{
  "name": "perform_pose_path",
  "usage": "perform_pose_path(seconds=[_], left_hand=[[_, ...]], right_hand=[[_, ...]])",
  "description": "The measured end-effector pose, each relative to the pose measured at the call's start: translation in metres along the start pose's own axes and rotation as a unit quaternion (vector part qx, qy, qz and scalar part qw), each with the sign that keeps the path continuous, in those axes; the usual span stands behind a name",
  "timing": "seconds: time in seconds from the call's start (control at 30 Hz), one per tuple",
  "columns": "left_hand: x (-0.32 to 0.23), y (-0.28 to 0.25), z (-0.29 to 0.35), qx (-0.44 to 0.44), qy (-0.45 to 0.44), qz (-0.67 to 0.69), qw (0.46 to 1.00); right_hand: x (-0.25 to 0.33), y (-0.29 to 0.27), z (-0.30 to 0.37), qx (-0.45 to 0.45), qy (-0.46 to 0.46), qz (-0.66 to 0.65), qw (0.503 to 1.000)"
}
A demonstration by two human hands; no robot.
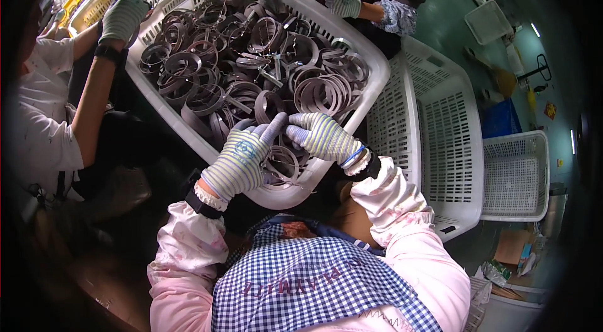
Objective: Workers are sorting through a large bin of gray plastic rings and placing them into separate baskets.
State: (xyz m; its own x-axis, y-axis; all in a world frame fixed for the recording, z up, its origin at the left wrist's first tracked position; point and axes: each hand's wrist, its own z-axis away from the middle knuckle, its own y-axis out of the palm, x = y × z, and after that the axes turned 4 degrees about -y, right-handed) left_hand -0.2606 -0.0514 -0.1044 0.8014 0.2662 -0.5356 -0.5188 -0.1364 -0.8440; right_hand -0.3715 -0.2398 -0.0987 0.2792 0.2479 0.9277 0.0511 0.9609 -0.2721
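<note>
Over crate [377, 68], hands [242, 156] pinch band [281, 123]

Four gloved hands [242, 159] in view (two the wearer's own), five white plastic crates [433, 125], one crate [377, 62] heaped with metal band rings [251, 55] past counting

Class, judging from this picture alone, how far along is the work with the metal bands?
Done: no sorted bands visible; the white crates alongside look empty. In hand: the left hand and right hand meet over one metal band. Left: the big basket remains heaped with bands.
</note>
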Motion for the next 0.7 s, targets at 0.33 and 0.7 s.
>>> perform_pose_path(seconds=[0.33,0.7], left_hand=[[0.015,-0.018,-0.009,0.060,0.063,0.229,0.970],[0.034,-0.016,-0.004,-0.156,-0.167,0.559,0.797]], right_hand=[[-0.022,-0.011,-0.006,0.020,0.049,-0.027,0.998],[-0.034,-0.035,-0.026,-0.107,0.050,-0.316,0.941]])
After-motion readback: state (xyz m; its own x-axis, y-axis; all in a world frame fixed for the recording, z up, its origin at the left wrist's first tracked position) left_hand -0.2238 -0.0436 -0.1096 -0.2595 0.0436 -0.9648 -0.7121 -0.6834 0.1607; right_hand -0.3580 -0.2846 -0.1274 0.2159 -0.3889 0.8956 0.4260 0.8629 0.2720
